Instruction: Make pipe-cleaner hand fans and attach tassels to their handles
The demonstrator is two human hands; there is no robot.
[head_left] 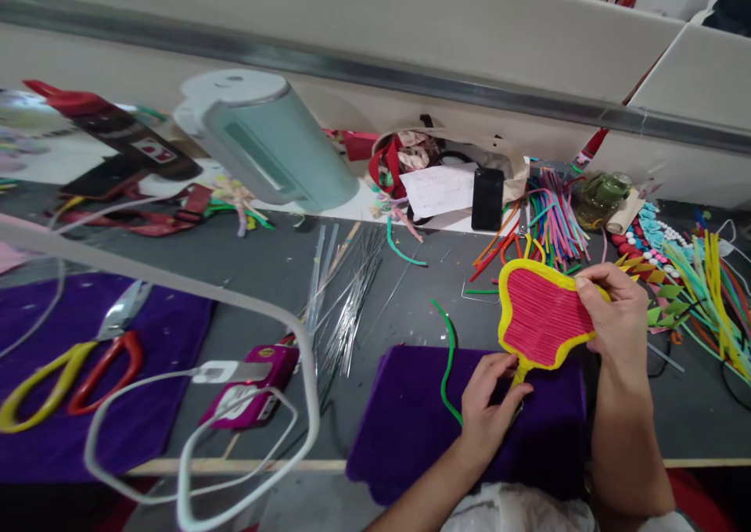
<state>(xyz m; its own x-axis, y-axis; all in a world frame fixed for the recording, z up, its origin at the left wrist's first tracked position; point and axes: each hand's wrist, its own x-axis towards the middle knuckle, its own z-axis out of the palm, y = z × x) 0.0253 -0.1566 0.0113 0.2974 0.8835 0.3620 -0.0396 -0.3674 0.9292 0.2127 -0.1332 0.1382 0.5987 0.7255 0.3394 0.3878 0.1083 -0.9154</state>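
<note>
A pink ribbed, yellow-bordered fuzzy panel (545, 313) is being held above the purple cloth (404, 422); its edge is being gripped by the right hand (619, 313), its yellow stem (521, 372) being pinched by the left hand (490, 407); filling and visible border are seeming complete; a green fuzzy strip (450, 352) is lying unattached.

The fan (545, 313) is striped pink with a yellow border. At its 7 o'clock, the cloth (404, 422) is purple; at 10, the jug (293, 145) is pale teal.

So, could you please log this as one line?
left hand: on yellow stem | right hand: on yellow rim of pink panel | scissors: on purple cloth
</note>
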